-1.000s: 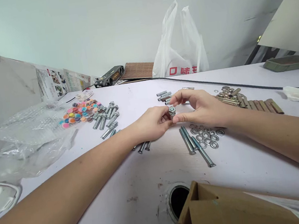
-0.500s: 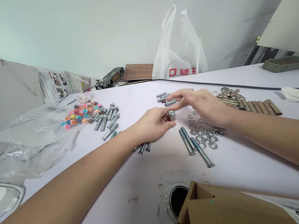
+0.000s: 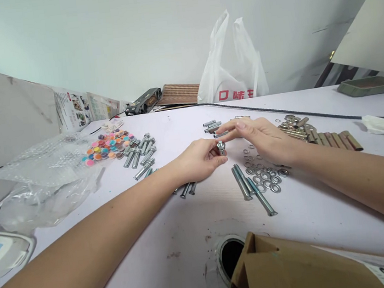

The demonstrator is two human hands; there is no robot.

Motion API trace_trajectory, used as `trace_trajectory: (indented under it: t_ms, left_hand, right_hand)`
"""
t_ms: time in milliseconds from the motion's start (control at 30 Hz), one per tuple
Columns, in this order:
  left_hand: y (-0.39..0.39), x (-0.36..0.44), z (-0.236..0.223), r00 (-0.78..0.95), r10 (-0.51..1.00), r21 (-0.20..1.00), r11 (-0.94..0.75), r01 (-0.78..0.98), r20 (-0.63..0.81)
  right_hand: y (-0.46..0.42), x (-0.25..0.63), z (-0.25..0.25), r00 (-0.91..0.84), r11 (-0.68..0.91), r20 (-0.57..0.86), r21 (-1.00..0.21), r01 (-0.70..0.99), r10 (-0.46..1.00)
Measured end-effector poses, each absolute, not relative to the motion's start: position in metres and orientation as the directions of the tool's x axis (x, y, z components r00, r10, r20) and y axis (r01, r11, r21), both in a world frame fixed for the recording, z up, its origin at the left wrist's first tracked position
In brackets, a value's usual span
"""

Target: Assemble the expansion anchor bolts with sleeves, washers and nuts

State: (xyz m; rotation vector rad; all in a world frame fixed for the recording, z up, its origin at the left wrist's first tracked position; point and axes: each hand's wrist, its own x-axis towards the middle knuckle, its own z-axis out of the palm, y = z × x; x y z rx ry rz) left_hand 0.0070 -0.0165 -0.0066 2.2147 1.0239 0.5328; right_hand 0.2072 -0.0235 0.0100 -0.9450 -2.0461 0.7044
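My left hand is closed around a silver bolt, holding it upright with a washer or nut on its end. My right hand reaches just past it, fingers stretched out, and its fingertips touch a short metal sleeve lying on the white table. More sleeves lie behind it. Several flat washers lie under my right wrist, and three long bolts lie beside them.
Assembled bolts and coloured round discs lie at the left, next to clear plastic bags. Brass-coloured sleeves and nuts lie at the right. A cardboard box and a round table hole are near me. A black cable crosses the back.
My right hand let go of the bolt in my left hand and moved back to the loose sleeves, where its fingers opened and came to rest. The left hand keeps holding the bolt.
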Motion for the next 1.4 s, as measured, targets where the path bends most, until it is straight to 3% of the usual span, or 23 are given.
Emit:
trace_trajectory:
  t_ms: [167,400,533,667,800,900,1033,1167,1267,1400]
  left_hand:
    - [-0.018,0.009,-0.012,0.577,0.812,0.711,-0.454,0.537,0.083]
    - [-0.017,0.000,0.022,0.441,0.897,0.731,-0.321,0.602,0.031]
    - [-0.005,-0.048,0.069,0.257,0.960,0.392,-0.195,0.899,-0.112]
    - [0.004,-0.099,0.086,0.010,0.967,0.073,0.009,0.997,-0.256]
    - [0.004,-0.117,0.077,-0.065,0.948,-0.061,0.048,0.997,-0.311]
    - [0.008,-0.115,0.070,-0.055,0.946,-0.118,0.018,0.993,-0.321]
    - [0.009,-0.109,0.073,-0.127,0.945,-0.236,0.056,0.970,-0.300]
    - [-0.004,-0.090,0.085,-0.078,0.978,-0.187,0.042,0.981,-0.193]
    - [-0.017,-0.061,0.087,0.097,0.983,-0.052,-0.106,0.993,-0.157]
    - [-0.039,-0.012,0.060,0.487,0.854,0.410,-0.384,0.827,-0.184]
  right_hand:
    - [-0.026,0.211,0.015,-0.205,0.634,0.602,-0.705,0.317,0.772]
    - [-0.024,0.209,0.019,-0.209,0.709,0.694,-0.587,0.390,0.689]
    - [-0.025,0.208,0.019,-0.200,0.633,0.623,-0.619,0.464,0.756]
    - [-0.025,0.207,0.018,-0.245,0.585,0.545,-0.635,0.504,0.802]
    - [-0.022,0.213,0.026,-0.248,0.484,0.435,-0.599,0.638,0.866]
    - [-0.017,0.222,0.037,-0.192,0.298,0.240,-0.567,0.767,0.951]
    - [-0.009,0.234,0.048,-0.154,0.186,0.108,-0.454,0.871,0.982]
    - [-0.005,0.238,0.050,-0.199,0.195,0.023,-0.339,0.920,0.980]
    - [-0.011,0.234,0.049,-0.295,0.260,-0.085,-0.286,0.922,0.952]
    - [-0.028,0.223,0.051,-0.423,0.348,-0.271,-0.284,0.894,0.865]
